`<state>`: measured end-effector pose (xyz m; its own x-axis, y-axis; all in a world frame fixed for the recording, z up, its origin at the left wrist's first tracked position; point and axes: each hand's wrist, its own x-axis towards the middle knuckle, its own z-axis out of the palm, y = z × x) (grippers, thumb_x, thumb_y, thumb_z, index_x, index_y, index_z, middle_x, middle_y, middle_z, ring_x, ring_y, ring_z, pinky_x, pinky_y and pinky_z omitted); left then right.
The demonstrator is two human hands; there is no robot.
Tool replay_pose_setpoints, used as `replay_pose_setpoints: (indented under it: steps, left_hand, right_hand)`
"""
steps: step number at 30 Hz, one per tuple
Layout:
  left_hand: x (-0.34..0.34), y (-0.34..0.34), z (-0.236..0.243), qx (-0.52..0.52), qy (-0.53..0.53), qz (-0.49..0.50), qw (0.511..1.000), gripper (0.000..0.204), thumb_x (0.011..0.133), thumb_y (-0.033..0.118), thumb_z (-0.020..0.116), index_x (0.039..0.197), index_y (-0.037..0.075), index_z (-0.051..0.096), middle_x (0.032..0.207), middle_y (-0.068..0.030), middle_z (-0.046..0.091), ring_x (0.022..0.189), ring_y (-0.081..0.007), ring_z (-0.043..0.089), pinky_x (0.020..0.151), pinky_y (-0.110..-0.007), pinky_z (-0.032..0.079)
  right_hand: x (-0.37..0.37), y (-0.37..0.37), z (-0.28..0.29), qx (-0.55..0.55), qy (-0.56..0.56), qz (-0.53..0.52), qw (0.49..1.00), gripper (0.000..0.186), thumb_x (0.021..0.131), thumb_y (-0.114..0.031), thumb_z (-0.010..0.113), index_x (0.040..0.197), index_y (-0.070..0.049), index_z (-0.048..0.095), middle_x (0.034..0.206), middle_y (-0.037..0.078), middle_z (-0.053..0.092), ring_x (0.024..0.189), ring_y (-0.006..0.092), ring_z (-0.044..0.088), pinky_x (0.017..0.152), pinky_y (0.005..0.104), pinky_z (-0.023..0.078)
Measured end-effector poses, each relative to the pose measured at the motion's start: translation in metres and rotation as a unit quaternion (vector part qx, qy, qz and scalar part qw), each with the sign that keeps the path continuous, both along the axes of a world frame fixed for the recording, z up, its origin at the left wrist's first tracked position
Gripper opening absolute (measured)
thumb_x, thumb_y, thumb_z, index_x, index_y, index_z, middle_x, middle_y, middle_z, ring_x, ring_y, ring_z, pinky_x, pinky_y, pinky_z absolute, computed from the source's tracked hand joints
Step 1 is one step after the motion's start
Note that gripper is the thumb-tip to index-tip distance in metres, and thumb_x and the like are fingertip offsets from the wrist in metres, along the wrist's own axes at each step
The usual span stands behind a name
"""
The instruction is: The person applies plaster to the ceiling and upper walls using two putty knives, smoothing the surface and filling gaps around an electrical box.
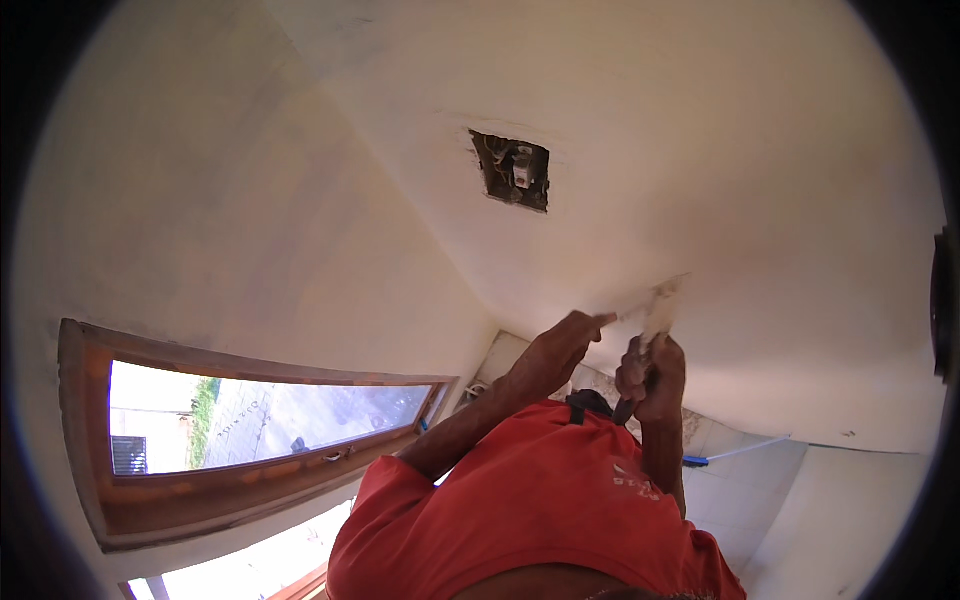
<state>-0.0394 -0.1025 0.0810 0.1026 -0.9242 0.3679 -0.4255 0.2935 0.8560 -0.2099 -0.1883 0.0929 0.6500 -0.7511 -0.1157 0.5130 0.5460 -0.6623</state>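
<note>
My right hand (pixel 655 378) is wrapped round a putty knife (pixel 660 308), whose flat, pale, smeared blade points up against the cream wall (pixel 770 220). The end of its dark handle pokes out below the fist. To the left of the blade, my left hand (pixel 568 345) is held near the wall, fingers stretched toward the blade and apart from it. Motion blurs the fingertips, so whether they touch the wall is unclear. Above both hands, a rough square recess (pixel 515 170) in the wall holds loose wires and a small white electrical fitting.
On the left is a wooden-framed window (pixel 270 415), with paving and grass outside. A second bright opening lies below it. A dark object (pixel 940 305) sits at the right rim. Lower right, a blue-headed brush or broom (pixel 697 461) with a long pale handle rests near the pale floor.
</note>
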Motion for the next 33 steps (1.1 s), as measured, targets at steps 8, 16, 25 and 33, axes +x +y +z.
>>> replay_pose_setpoints:
  steps: [8,16,25,33]
  left_hand:
    - [0.044,0.013,-0.007,-0.034,0.087,0.194,0.977,0.025,0.103,0.006,0.043,0.126,-0.001,0.053,0.095,-0.0097,0.058,0.080,-0.0164,0.057,0.071,-0.029,0.048]
    - [0.072,0.043,-0.043,-0.034,0.203,0.316,0.926,0.029,0.107,0.021,0.041,0.117,-0.001,0.055,0.085,-0.0060,0.059,0.072,-0.0114,0.054,0.062,-0.026,0.044]
    - [0.080,0.058,-0.078,-0.037,0.291,0.394,0.871,0.024,0.105,0.021,0.047,0.114,0.000,0.055,0.083,-0.0044,0.060,0.071,-0.0095,0.054,0.061,-0.026,0.043]
    - [0.119,0.095,-0.076,-0.039,0.289,0.488,0.823,0.024,0.104,0.021,0.048,0.107,-0.002,0.056,0.083,-0.0049,0.061,0.070,-0.0104,0.054,0.063,-0.027,0.044]
  right_hand:
    - [0.000,-0.013,0.021,-0.126,0.096,-0.024,0.987,0.030,0.103,-0.029,0.048,0.114,0.000,0.050,0.071,0.013,0.059,0.045,0.0162,0.051,0.042,0.0304,0.045]
    - [0.022,0.002,0.033,-0.070,0.094,0.064,0.991,0.056,0.101,-0.050,0.042,0.124,0.001,0.047,0.088,0.013,0.061,0.054,0.0164,0.055,0.049,0.0292,0.043]
    - [0.097,0.005,0.055,-0.251,0.213,0.096,0.939,0.075,0.080,-0.052,0.078,0.124,0.000,0.047,0.083,0.003,0.051,0.056,0.0114,0.050,0.052,0.0278,0.042]
    - [0.203,0.018,0.050,-0.316,0.118,0.102,0.936,0.033,0.094,-0.015,0.062,0.118,-0.001,0.045,0.090,0.007,0.058,0.067,0.0141,0.056,0.059,0.0303,0.048]
